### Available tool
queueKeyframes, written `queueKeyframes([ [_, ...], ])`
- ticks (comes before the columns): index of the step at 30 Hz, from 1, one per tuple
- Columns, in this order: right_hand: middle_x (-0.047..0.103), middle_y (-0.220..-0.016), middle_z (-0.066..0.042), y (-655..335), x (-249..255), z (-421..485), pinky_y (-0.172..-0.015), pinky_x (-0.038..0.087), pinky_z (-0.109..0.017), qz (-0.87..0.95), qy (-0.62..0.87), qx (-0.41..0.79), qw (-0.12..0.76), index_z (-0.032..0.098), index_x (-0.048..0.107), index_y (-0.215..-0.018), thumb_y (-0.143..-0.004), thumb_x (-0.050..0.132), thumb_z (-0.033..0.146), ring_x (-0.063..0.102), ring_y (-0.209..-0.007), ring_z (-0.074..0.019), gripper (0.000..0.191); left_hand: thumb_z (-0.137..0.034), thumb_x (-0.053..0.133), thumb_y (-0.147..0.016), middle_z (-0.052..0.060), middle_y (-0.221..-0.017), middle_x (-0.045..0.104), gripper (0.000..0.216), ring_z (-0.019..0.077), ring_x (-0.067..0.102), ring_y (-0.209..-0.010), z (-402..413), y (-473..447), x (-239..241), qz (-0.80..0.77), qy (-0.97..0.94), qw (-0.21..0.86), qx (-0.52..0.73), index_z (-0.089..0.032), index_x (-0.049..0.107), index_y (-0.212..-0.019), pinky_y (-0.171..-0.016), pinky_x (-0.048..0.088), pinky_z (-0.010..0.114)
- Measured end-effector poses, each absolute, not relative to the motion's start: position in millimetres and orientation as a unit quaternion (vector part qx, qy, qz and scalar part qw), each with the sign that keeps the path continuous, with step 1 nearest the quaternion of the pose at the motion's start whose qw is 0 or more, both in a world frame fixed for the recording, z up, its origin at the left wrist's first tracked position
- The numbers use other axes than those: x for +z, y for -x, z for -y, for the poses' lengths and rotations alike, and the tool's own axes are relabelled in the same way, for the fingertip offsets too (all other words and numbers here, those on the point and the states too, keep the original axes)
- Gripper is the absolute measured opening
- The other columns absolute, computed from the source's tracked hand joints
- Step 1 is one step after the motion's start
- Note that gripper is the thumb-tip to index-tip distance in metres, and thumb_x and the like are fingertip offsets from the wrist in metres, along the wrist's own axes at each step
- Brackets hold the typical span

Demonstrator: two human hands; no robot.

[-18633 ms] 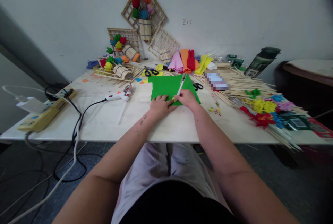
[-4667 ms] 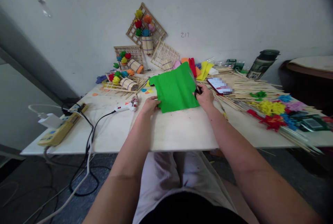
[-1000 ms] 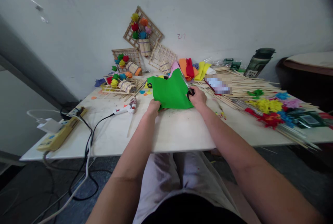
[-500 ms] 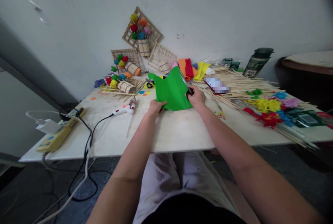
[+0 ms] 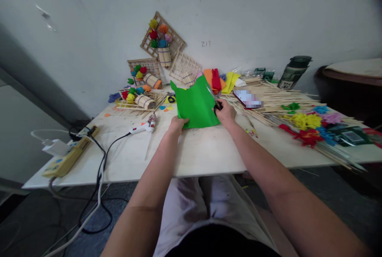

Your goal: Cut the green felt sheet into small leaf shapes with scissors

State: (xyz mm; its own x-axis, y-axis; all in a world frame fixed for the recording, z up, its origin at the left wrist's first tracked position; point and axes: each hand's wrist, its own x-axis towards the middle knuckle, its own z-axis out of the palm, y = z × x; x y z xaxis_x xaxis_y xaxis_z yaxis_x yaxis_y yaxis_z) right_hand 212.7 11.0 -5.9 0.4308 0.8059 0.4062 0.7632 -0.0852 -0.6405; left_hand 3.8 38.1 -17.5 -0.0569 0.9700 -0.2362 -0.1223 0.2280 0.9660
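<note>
The left hand [image 5: 178,124] grips the green sheet [image 5: 197,104] at its near left corner, with the thumb on top; the other fingers are mostly hidden, so I cannot tell how they are bent. The right hand [image 5: 226,112] has its fingers closed around the handles of the scissors [image 5: 219,107]. The blades point away from these fingers, along the right edge of the sheet; whether they are apart, I cannot tell. The sheet is thus between the two hands, above the table [image 5: 205,153], with its far edge raised and curved.

To the left of the left fingers, and near them, lies the glue gun [image 5: 143,127]. Well apart on the same side is the power strip [image 5: 71,153]. To the right of the right fingers, a little farther from the person, is the phone [image 5: 246,98], and beyond it are many sticks [image 5: 282,97].
</note>
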Motion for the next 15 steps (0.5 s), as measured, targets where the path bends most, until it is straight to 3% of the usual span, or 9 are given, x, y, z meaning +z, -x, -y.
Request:
queueKeyframes([
  [11,0.071,-0.111,-0.008,-211.2,-4.6,-11.0,-0.084,0.048,-0.041,0.529,0.753,0.037,0.390,0.026,0.062,-0.124,-0.079,0.064,0.033,0.064,-0.104,-0.0298,0.045,-0.006,0.082,-0.053,0.011,-0.091,0.074,0.035,0.0286,0.070,-0.097,-43.7,-2.0,-22.6,-0.551,-0.384,0.556,0.490,-0.015,0.066,-0.082,-0.085,0.058,0.041],
  [15,0.073,-0.105,-0.008,-212.6,-4.9,-11.4,-0.083,0.049,-0.040,0.524,0.749,0.035,0.403,0.026,0.063,-0.122,-0.079,0.064,0.037,0.065,-0.100,-0.0295,0.044,-0.002,0.076,-0.060,0.011,-0.092,0.074,0.029,0.0270,0.069,-0.099,-43.5,-2.2,-22.3,-0.553,-0.376,0.551,0.499,-0.014,0.064,-0.083,-0.086,0.057,0.040],
])
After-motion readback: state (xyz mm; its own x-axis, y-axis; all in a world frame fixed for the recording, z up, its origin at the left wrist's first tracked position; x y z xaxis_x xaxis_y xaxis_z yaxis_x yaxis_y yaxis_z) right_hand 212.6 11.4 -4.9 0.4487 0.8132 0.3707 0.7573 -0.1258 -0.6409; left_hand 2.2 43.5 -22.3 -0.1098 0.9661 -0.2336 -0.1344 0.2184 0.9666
